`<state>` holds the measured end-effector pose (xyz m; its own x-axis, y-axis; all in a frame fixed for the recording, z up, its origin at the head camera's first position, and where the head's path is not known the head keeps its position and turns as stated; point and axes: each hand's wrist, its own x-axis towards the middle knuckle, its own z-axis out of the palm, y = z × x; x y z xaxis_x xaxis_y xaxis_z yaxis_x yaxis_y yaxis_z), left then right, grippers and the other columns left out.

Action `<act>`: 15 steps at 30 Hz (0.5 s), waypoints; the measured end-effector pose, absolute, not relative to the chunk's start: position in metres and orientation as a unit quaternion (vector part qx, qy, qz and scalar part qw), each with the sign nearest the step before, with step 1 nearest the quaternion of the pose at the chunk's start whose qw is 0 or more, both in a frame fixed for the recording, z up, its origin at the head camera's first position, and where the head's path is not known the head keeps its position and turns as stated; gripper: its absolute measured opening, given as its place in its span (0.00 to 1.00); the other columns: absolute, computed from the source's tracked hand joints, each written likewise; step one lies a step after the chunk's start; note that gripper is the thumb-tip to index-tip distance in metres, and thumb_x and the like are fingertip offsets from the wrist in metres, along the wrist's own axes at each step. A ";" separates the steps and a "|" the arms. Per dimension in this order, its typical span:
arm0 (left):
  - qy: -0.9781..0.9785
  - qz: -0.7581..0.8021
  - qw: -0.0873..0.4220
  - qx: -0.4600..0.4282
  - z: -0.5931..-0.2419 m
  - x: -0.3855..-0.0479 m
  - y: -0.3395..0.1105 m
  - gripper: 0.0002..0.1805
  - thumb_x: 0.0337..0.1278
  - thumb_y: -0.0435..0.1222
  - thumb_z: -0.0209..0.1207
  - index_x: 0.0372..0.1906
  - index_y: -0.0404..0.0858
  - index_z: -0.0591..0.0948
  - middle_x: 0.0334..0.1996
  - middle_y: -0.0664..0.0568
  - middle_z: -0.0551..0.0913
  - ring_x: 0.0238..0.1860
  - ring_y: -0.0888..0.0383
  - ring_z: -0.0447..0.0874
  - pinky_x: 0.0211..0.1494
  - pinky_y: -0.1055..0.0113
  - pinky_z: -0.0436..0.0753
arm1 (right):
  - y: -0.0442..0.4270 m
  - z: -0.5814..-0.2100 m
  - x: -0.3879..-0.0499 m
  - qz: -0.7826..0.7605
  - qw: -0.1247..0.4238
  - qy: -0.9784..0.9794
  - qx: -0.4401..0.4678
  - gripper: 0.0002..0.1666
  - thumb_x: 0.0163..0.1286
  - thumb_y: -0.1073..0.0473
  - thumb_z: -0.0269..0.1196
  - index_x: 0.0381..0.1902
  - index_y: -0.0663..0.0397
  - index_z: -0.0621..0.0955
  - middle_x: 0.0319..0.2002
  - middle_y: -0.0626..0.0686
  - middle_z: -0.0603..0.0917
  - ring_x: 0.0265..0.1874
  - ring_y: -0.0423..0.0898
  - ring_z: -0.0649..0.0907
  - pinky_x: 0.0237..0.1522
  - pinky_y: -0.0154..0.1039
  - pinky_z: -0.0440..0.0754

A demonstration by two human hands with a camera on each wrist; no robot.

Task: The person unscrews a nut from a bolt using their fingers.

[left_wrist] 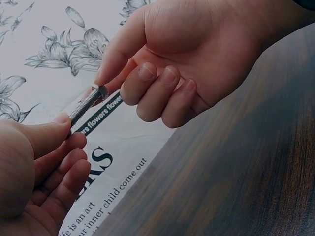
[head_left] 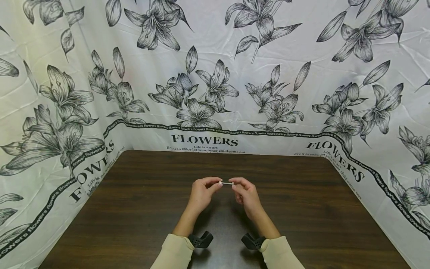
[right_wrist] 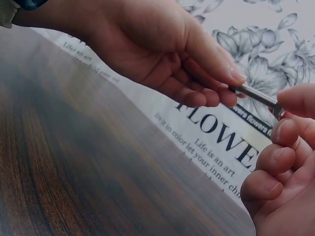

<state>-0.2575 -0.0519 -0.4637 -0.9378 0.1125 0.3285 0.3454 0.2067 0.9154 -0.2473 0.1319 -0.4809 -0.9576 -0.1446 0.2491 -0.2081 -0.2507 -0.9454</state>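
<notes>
A small silver bolt [head_left: 227, 183] with a threaded shank is held between both hands above the table, roughly level in the head view. My left hand [head_left: 201, 195] pinches one end of the shank between thumb and fingers. At the other end, my right hand [head_left: 248, 196] pinches the wider hexagonal end with thumb and forefinger, its remaining fingers curled toward the palm. Bare thread of the bolt [left_wrist: 84, 109] shows between the fingertips in the left wrist view. Whether the wide end is the bolt's head or a nut cannot be told. The left fingertips hide the shank's tip.
Beneath the hands spreads a dark brown wooden table [head_left: 144, 209]. A white cloth [head_left: 275, 48] printed with black flowers and lettering hangs around its back and sides. Black wrist devices [head_left: 201, 240] sit at both cream sleeves [head_left: 176, 250].
</notes>
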 end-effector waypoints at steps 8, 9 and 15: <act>-0.766 -0.618 0.100 -0.146 -0.459 -0.254 -0.051 0.06 0.55 0.30 0.67 0.38 0.35 0.87 0.30 0.47 0.87 0.30 0.48 0.84 0.31 0.69 0.80 | 0.132 -0.483 -0.248 0.782 0.028 -0.603 0.153 0.16 0.68 0.70 0.58 0.50 0.79 0.73 0.17 0.47 0.67 0.12 0.40 0.63 0.16 0.34 0.57; -0.768 -0.616 0.098 -0.145 -0.459 -0.254 -0.051 0.06 0.55 0.30 0.67 0.38 0.35 0.87 0.30 0.47 0.87 0.30 0.48 0.84 0.32 0.68 0.80 | 0.132 -0.483 -0.248 0.783 0.030 -0.602 0.154 0.16 0.68 0.70 0.58 0.50 0.79 0.73 0.17 0.47 0.66 0.12 0.40 0.63 0.16 0.34 0.57; -0.773 -0.609 0.096 -0.148 -0.463 -0.258 -0.052 0.05 0.55 0.32 0.68 0.38 0.37 0.88 0.29 0.52 0.86 0.30 0.54 0.84 0.32 0.67 0.81 | 0.132 -0.482 -0.247 0.782 0.035 -0.601 0.159 0.16 0.67 0.70 0.59 0.49 0.80 0.74 0.17 0.47 0.66 0.12 0.40 0.63 0.16 0.33 0.59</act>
